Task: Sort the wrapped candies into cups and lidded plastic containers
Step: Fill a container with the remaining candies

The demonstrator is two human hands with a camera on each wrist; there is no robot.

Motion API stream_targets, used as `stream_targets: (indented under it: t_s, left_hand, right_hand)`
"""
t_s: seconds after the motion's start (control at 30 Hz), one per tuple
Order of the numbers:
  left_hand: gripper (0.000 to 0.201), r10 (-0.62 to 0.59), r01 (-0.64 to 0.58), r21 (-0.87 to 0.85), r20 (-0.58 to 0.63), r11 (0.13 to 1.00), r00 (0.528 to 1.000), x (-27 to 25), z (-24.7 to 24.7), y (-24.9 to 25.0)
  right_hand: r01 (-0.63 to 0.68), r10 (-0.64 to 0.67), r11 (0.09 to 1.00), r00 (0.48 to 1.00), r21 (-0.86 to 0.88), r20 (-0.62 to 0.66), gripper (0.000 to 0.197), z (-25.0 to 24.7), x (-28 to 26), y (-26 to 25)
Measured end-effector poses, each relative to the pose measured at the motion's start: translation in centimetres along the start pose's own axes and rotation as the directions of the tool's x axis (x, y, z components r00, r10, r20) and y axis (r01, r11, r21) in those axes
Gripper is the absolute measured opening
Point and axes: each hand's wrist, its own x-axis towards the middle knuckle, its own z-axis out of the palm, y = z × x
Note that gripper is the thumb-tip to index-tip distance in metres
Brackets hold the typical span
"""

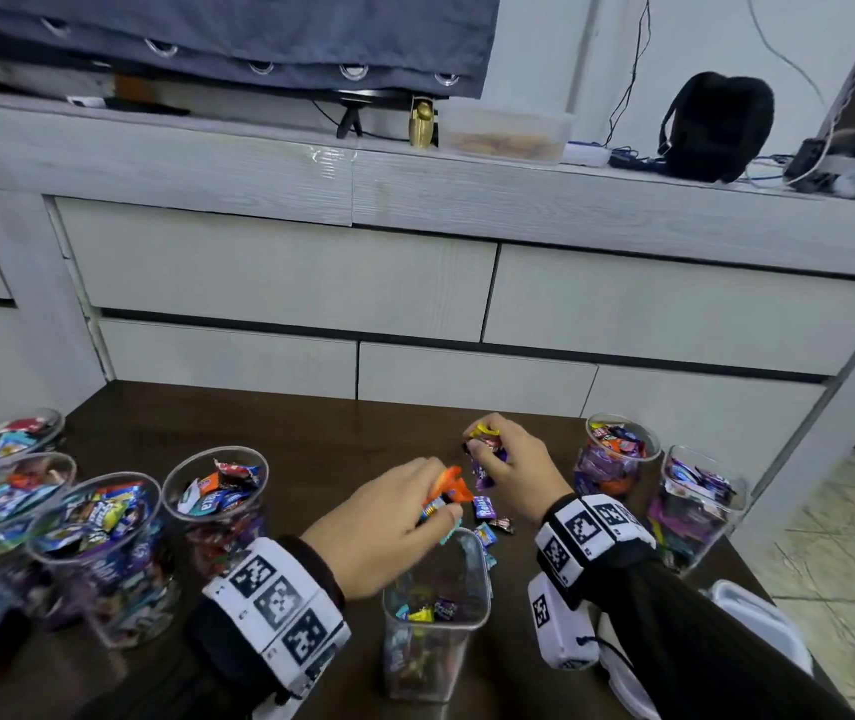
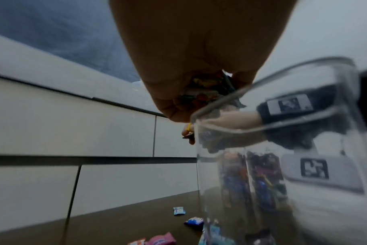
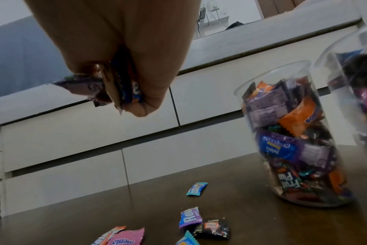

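Observation:
My left hand grips a bunch of wrapped candies, orange ones on top, just above the far rim of a clear square container that holds a few candies. The left wrist view shows that hand closed round colourful wrappers beside the container's rim. Farther back, my right hand holds a fistful of purple and yellow candies above the table; its wrist view shows the hand curled round purple and blue wrappers. Several loose candies lie between the hands.
Several candy-filled clear cups stand along the left of the dark table. Two filled containers stand on the right. A white lidded container lies by my right forearm. Grey drawers rise behind the table.

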Motion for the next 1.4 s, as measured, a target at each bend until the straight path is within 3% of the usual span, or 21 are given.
stream_targets:
  t_s: [0.1,0.27,0.43,0.67,1.0,1.13,1.23,1.3,1.4]
  left_hand:
    - [0.023,0.085,-0.092,0.234,0.039,0.968,0.996,-0.9,0.4,0.6]
    - [0.031,0.163,-0.218,0.518,0.15,0.827,0.975,-1.3,0.4,1.2]
    - [0.04,0.159,-0.324,0.614,0.308,0.72,0.938,-0.9,0.4,1.9]
    - [0.052,0.081,-0.352,0.646,0.41,0.678,0.908,0.3,0.5,2.1]
    - [0.056,0.129,-0.33,0.61,0.35,0.721,0.928,0.4,0.7,1.2]
    - [0.054,0.097,-0.238,0.479,0.3,0.845,0.949,0.3,-0.2,1.3]
    - [0.055,0.132,-0.17,0.327,0.136,0.93,0.982,-0.6,-0.9,0.6]
    - [0.071,0.068,-0.075,0.217,0.042,0.973,0.997,-1.6,-1.0,-0.4]
    - [0.111,-0.102,0.093,0.077,0.131,0.993,0.986,-2.9,-0.3,-2.2]
  right_hand:
    - [0.014,-0.014,0.999,1.0,-0.031,-0.007,0.009,-0.5,-0.6,-0.8]
    - [0.038,-0.036,0.996,0.999,-0.082,0.018,0.007,-0.8,-1.1,-1.4]
    - [0.066,-0.062,0.993,0.997,-0.093,0.046,0.005,-1.1,-1.2,-1.9]
    - [0.078,-0.076,0.994,0.997,-0.082,0.024,0.005,-0.9,-1.2,-2.4]
    - [0.072,-0.071,0.995,0.997,-0.069,0.022,0.005,0.0,-2.0,-1.8]
    - [0.066,-0.066,0.995,0.998,-0.069,0.001,0.005,-0.4,-1.8,-2.2]
    - [0.085,-0.086,0.994,0.996,-0.069,-0.02,0.005,-1.0,-1.9,-2.9]
    - [0.132,-0.133,0.989,0.991,-0.069,-0.015,0.008,-1.3,-2.1,-3.7]
    - [0.223,-0.221,0.971,0.975,-0.086,0.034,0.012,-1.0,-3.0,-5.3]
